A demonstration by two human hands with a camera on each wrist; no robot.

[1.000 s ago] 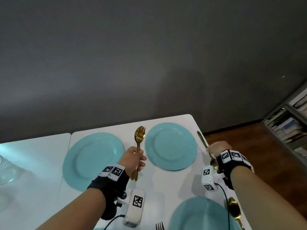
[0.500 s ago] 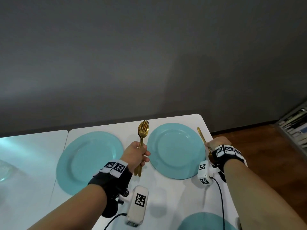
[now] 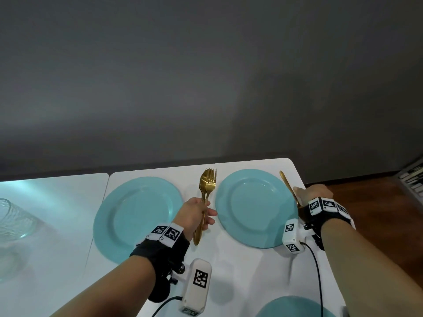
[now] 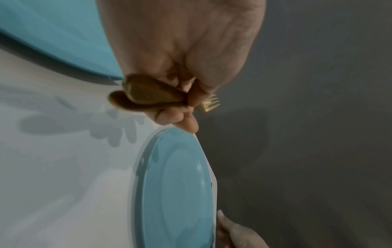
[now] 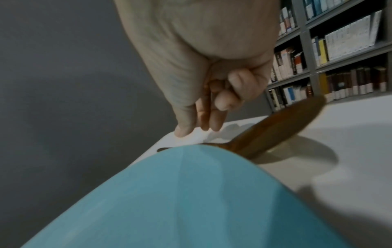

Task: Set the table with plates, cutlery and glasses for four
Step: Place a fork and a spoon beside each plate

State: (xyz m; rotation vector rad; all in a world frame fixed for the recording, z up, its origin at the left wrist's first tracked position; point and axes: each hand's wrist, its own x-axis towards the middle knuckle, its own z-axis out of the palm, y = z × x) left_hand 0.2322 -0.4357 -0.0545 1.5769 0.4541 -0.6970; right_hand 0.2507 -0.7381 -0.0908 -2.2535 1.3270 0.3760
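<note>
Two teal plates stand side by side at the far edge of the white table (image 3: pixel 233 266): the left plate (image 3: pixel 135 213) and the right plate (image 3: pixel 254 207). Between them my left hand (image 3: pixel 196 216) grips a gold fork and spoon (image 3: pixel 207 181) together, heads pointing away; the tines (image 4: pixel 208 102) show past the curled fingers. My right hand (image 3: pixel 311 194) holds a gold knife (image 3: pixel 286 183) just right of the right plate, near the table's right edge. In the right wrist view its thumb (image 5: pixel 184 130) touches the table, and the cutlery's near end (image 5: pixel 275 130) is blurred.
A third teal plate (image 3: pixel 295 307) shows at the bottom edge. A clear glass (image 3: pixel 13 218) stands at the far left. A grey wall rises behind the table. Wooden floor and a bookshelf (image 5: pixel 339 50) lie to the right.
The view has shifted left, so the near plate has slid mostly out of frame. My right hand has brought the knife closer to the right plate's rim. The left hand still holds its cutlery between the plates.
</note>
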